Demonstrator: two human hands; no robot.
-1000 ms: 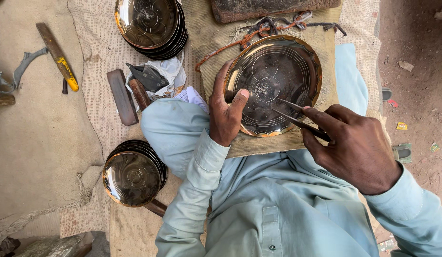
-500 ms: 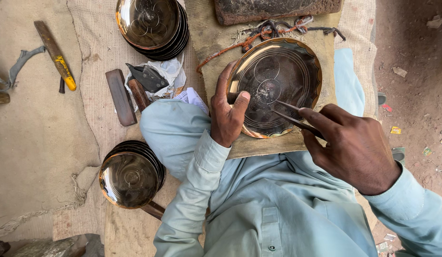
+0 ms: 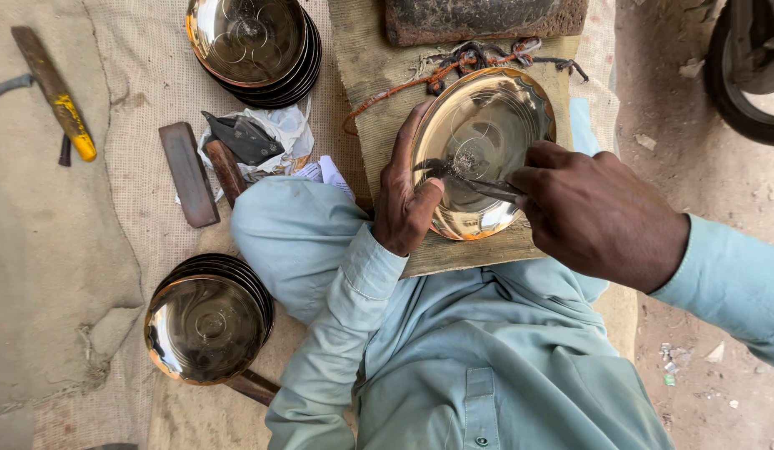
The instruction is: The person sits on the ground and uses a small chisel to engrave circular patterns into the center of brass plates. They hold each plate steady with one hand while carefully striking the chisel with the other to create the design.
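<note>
A shiny brass-coloured metal plate (image 3: 487,125) lies on a burlap-covered board (image 3: 379,117) across my lap. My left hand (image 3: 406,196) grips the plate's left rim, thumb pressed on its inner face. My right hand (image 3: 595,212) holds a thin dark metal engraving tool (image 3: 479,183), whose tip touches the plate's inner surface near the centre. Faint circular lines show on the plate.
One stack of similar metal plates (image 3: 254,42) sits at top left, another stack (image 3: 208,321) at lower left by my knee. A dark flat bar (image 3: 187,173), a hammer (image 3: 237,150) on crumpled paper, a yellow-tipped tool (image 3: 58,96) and a dark block (image 3: 483,18) lie around. Dirt ground is on the right.
The view has shifted; my right hand has moved left over the plate's lower right, and the tool tip now sits closer to the plate's centre. My left hand keeps its hold on the rim.
</note>
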